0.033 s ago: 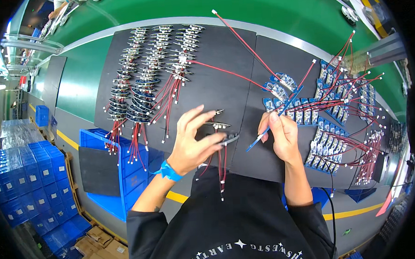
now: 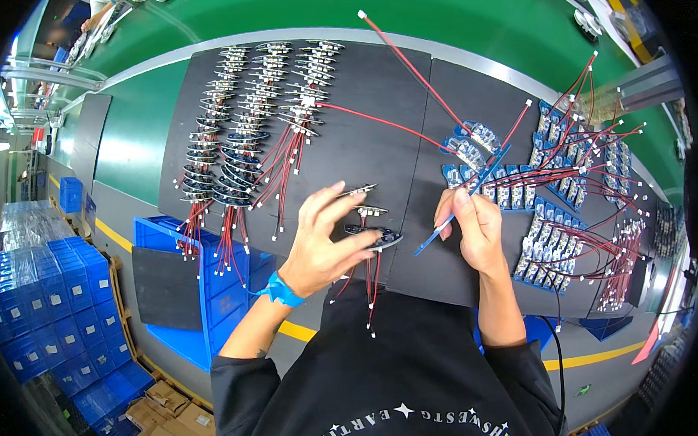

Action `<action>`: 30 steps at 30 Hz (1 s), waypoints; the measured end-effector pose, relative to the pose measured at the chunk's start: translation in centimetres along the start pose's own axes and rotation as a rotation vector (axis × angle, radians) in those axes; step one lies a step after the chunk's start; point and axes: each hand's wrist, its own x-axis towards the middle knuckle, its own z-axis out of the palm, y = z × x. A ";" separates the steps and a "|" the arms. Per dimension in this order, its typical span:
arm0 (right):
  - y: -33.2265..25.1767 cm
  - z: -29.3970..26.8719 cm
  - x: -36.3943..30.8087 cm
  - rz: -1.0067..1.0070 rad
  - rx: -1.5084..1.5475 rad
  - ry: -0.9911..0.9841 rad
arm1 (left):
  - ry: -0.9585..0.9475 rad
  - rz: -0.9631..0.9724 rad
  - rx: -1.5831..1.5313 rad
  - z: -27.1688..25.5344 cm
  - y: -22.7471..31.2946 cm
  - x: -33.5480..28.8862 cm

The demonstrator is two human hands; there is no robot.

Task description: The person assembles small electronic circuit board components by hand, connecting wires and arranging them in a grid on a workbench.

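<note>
My left hand (image 2: 323, 239), with a blue band at the wrist, is open above the mat, fingers spread. Its thumb overlaps a small curved circuit board (image 2: 386, 237) with red wires; whether they touch I cannot tell. Another small board (image 2: 372, 210) lies just beyond it. My right hand (image 2: 474, 224) pinches a thin, straight blue strip (image 2: 428, 242) between thumb and fingers. The strip slants up to the right; its exact kind cannot be made out. Near its far end lie two blue circuit boards with red wires, the farther one (image 2: 484, 138) and the nearer one (image 2: 464, 153).
Three rows of stacked circuit boards (image 2: 253, 117) with hanging wires stand on the black mat (image 2: 374, 84) at the left. Several groups of blue wired boards (image 2: 549, 244) lie at the right. A blue bin (image 2: 220, 294) stands below the table's left front edge, near blue crates (image 2: 48, 293).
The curved board by my left thumb was tilted and blurred; now it lies flatter, showing more of its face. My left fingers have shifted slightly. My right hand keeps its grip.
</note>
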 end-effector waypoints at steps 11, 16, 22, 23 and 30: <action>-2.7 2.2 -1.7 0.036 0.131 -0.562 | 0.368 -0.490 -0.871 0.0 3.3 2.3; -4.5 3.6 -1.8 0.000 -0.232 -0.345 | 0.305 -0.889 -0.885 -0.1 5.5 3.6; -3.3 3.8 -3.2 -0.054 -0.129 -0.437 | 0.162 -1.137 -1.344 0.5 6.5 1.9; -3.2 3.8 -3.5 0.006 -0.049 -0.459 | 0.118 -1.162 -1.406 0.5 6.8 2.0; -3.4 3.6 -3.9 0.064 0.123 -0.508 | 0.228 -1.166 -1.495 2.4 7.5 0.4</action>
